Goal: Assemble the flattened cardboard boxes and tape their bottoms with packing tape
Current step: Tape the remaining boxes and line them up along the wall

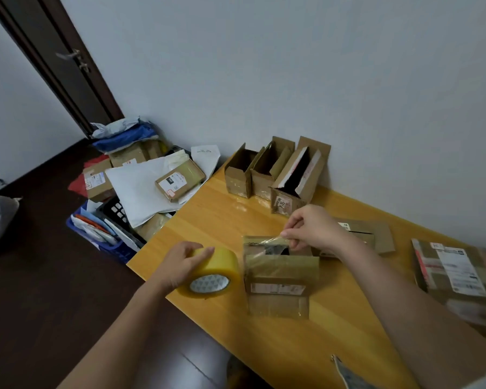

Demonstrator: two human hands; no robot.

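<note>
A small cardboard box (279, 287) stands on the wooden table (292, 346), covered with clear tape. My left hand (180, 265) grips a yellowish roll of packing tape (213, 276) just left of the box. My right hand (312, 228) pinches the free end of the tape strip (267, 245) above the box's far side. Three assembled boxes (275, 172) stand open by the wall. A flattened box (368, 234) lies behind my right wrist.
A larger labelled carton (455, 270) sits at the table's right. Left of the table, on the dark floor, parcels, mailers (141, 186) and a blue crate (101, 237) are heaped. A dark door (65, 60) is at the back left.
</note>
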